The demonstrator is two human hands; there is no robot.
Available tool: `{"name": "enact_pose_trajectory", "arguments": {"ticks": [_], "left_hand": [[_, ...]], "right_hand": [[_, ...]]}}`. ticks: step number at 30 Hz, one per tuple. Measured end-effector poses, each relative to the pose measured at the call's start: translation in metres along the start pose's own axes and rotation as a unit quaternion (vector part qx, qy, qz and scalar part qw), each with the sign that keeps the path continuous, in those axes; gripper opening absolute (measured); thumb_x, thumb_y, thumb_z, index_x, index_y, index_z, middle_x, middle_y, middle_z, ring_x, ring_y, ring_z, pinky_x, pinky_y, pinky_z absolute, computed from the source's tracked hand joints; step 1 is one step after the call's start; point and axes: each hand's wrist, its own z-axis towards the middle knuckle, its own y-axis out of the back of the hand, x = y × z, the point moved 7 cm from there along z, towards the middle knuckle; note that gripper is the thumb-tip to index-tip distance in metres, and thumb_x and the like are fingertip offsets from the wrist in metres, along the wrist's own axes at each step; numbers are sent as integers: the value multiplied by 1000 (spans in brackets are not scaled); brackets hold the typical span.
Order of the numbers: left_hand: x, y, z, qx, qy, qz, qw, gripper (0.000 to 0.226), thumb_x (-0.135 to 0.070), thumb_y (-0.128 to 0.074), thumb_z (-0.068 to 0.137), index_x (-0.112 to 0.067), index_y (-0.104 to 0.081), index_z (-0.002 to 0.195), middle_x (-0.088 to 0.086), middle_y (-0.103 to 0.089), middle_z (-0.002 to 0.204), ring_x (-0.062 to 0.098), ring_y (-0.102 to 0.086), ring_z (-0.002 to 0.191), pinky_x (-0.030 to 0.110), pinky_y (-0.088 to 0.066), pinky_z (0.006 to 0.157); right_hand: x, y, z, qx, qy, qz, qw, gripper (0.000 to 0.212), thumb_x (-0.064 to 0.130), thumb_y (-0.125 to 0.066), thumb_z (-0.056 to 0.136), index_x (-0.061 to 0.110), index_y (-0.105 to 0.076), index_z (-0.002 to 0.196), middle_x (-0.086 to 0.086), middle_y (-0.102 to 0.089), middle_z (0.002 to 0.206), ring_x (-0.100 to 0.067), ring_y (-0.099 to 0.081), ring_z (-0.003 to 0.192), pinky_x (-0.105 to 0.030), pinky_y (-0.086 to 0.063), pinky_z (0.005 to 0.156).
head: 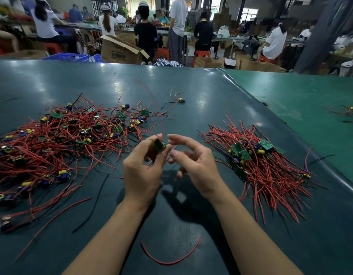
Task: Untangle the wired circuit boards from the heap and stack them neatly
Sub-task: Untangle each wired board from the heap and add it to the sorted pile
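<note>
Left hand [143, 171], centre frame, raised over the dark green table mat [191, 92]: fingers and thumb curled round one small green circuit board [159, 145], pinching it at the fingertips. A red lead from that board runs up from the hand as a motion-blurred streak toward upper centre.

Right hand [193, 161] just right of the left, close to the board but not clearly touching it. Fingers loosely bent, spread, holding nothing; index finger and thumb extend toward the board. Can't tell if a wire passes between them.

Tangled heap [58, 139] fills the left half of the frame: green boards with yellow and blue capacitors, red and black leads crossing in all directions, spilling to the left edge and toward lower left.

Sorted stack [257, 161] sits right of the hands: boards bunched together at the upper part, red leads fanned out mostly parallel toward lower right.

One stray wired board [180, 100] lies alone at upper centre, apart from the heap. A loose red wire [171, 259] lies curved at bottom centre between the forearms. A loose black wire [92, 203] lies lower left of the hands.

Far right edge: another small wire cluster [350, 112] on the lighter green mat [310, 96].

Top of the frame: people at workbenches, an open cardboard box [120, 50], red stools, blue crates.
</note>
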Motion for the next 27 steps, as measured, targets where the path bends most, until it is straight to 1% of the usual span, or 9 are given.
{"name": "enact_pose_trajectory", "arguments": {"ticks": [4,6,8,11,14,17,20,24,27], "left_hand": [[-1,-1,2,25,-65,155,986,36,-11,-69,81,-6,-69,117,7,-61,77,27,-55,72,45,-48,70],[-1,-3,3,33,-92,209,973,38,-12,-69,80,-10,-71,118,6,-57,73,28,-51,73,45,-43,70],[-4,-6,3,48,-126,230,964,37,-12,-68,80,-14,-71,117,5,-54,72,26,-49,74,40,-38,69],[-8,-19,-3,108,-141,218,960,44,-9,-68,78,-11,-69,122,7,-54,75,27,-52,69,38,-41,67],[-7,-27,-7,155,-124,202,959,48,-18,-71,77,-7,-66,123,5,-58,82,21,-53,73,35,-42,71],[-4,-24,-7,145,-95,171,970,35,-16,-73,80,-10,-70,114,3,-64,86,19,-56,79,31,-41,75],[-4,-23,-7,150,-80,138,976,26,-13,-71,84,-7,-72,109,4,-70,92,28,-65,82,40,-51,76],[-9,-25,-7,149,-79,103,980,17,-18,-65,89,-6,-71,99,4,-69,91,24,-65,83,44,-52,76],[-9,-25,-7,148,-81,148,974,41,-35,-68,84,-6,-65,112,7,-62,108,26,-58,101,43,-47,91]], "right_hand": [[-5,-9,-1,50,-45,49,997,36,0,-61,92,12,-63,127,-7,-68,109,-15,-64,73,-24,-49,44],[-9,-8,1,23,-67,44,997,33,8,-65,91,11,-65,124,-8,-71,109,-16,-66,73,-24,-50,44],[-12,-2,3,-15,-76,43,996,22,11,-69,88,13,-70,110,-3,-74,97,-16,-66,69,-24,-51,44],[-13,9,4,-69,-82,53,993,8,6,-70,87,10,-72,93,-4,-75,82,-13,-65,60,-21,-47,42],[-15,19,3,-117,-96,92,984,5,3,-69,87,7,-72,89,-3,-72,72,-11,-64,55,-19,-46,43],[-16,22,3,-130,-113,136,976,2,8,-71,86,7,-72,87,-4,-72,72,-9,-63,53,-18,-44,43],[-18,25,4,-157,-121,148,969,8,12,-73,85,10,-73,77,-5,-71,72,-7,-56,48,-16,-37,39],[-19,38,5,-214,-118,198,949,14,11,-72,86,12,-71,71,-2,-69,71,-6,-50,45,-16,-35,37],[-21,36,5,-202,-121,185,954,13,9,-73,84,11,-70,72,0,-65,61,-7,-54,45,-16,-39,38]]}}
